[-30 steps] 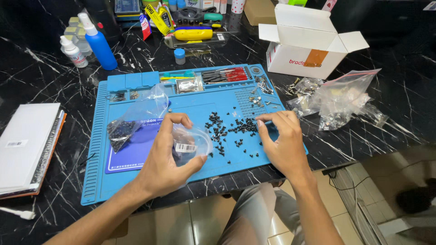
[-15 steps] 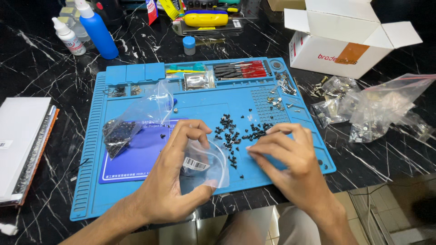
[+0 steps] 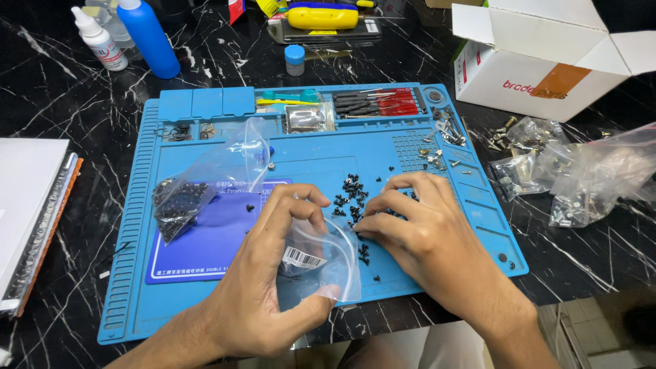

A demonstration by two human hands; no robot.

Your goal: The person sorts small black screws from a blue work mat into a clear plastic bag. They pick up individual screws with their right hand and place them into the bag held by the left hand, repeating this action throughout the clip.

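Note:
My left hand point(image 3: 266, 280) holds a small clear plastic bag point(image 3: 321, 256) with a barcode sticker, pinched open above the front of the blue work mat point(image 3: 205, 307). My right hand point(image 3: 424, 232) rests on the mat right beside the bag's mouth, fingers bent over a scatter of small black screws point(image 3: 350, 195); whether it pinches a screw I cannot tell. A second clear bag point(image 3: 205, 178) part-filled with black screws lies on the mat to the left.
Behind the mat stand a blue bottle point(image 3: 147, 37), a white dropper bottle point(image 3: 99, 41) and a yellow tool point(image 3: 321, 15). A white cardboard box point(image 3: 540, 61) and bags of metal hardware point(image 3: 581, 178) sit on the right. A notebook point(image 3: 27, 205) lies at left.
My right hand has slid left across the screws toward the bag's mouth. My left hand keeps the bag open. The view has tilted down and closer to the mat.

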